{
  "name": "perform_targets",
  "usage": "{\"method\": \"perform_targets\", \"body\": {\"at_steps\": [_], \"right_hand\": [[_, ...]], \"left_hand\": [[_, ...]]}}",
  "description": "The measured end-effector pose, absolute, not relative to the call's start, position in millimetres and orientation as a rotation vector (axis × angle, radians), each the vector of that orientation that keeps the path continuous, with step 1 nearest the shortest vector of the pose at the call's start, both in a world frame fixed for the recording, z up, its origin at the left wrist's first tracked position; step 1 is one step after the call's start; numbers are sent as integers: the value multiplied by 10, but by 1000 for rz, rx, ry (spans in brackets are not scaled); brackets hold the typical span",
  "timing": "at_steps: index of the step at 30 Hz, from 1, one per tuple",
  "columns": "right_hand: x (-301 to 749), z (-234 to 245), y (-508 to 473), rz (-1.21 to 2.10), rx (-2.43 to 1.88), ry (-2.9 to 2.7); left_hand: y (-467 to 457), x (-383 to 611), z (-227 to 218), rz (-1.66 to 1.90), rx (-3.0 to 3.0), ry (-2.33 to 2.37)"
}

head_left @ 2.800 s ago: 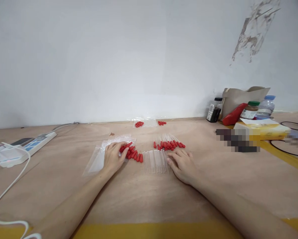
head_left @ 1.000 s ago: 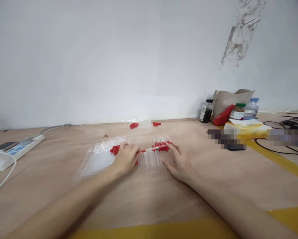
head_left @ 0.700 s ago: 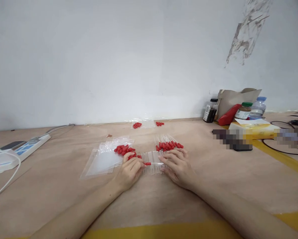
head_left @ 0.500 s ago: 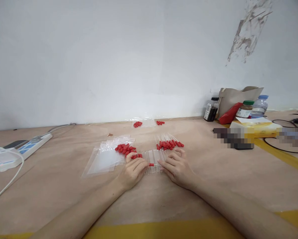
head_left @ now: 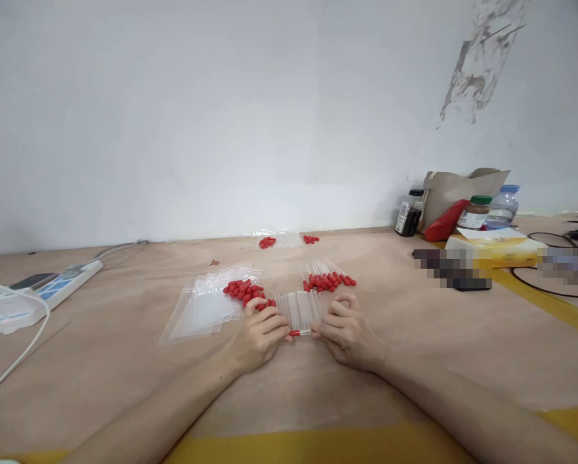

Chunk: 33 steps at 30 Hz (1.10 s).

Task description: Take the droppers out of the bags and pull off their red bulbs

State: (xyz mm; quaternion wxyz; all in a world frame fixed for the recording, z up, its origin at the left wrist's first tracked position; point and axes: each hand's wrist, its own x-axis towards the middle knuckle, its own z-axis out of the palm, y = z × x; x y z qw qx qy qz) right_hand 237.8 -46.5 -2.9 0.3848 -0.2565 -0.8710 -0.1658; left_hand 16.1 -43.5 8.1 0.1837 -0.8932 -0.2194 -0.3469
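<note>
My left hand (head_left: 260, 334) pinches a red rubber bulb (head_left: 294, 333) between thumb and fingers. Lined up with it is a clear glass tube (head_left: 305, 332), whose other end is in the closed fingertips of my right hand (head_left: 347, 332). Bulb and tube meet end to end; how far one sits in the other is too small to tell. Behind them lies a row of clear tubes (head_left: 299, 309) side by side. Loose red bulbs (head_left: 243, 290) are heaped beyond my left hand. Several glass droppers (head_left: 326, 281) with red bulbs lie beyond my right hand.
Clear plastic bags (head_left: 196, 312) lie under the bulb heap. Near the wall sits a bag with red-bulbed pieces (head_left: 268, 242). A power strip (head_left: 71, 287) with a white cable is at left. Bottles, a jar (head_left: 476, 212) and a yellow tissue box (head_left: 506, 250) stand at right.
Both hands have brought the red bulb and glass tube slightly nearer to me, to the near ends of the tube row. My right fingers are more curled. The heaps look the same.
</note>
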Motion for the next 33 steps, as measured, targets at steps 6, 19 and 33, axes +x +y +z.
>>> {"method": "perform_targets", "body": {"at_steps": [6,19,33], "right_hand": [[2391,-35,-485,-404,-646,-2210],[2679,-19,-335,-185,-1175,-1956],[2510,-64,-355,-185,-1245,-2011]], "left_hand": [[-457,156,94,-971,-2549,-601],[-267,66,-24,-1189,-2455,-1046],[-144,23,-71,-1138,-2531,-932]]}}
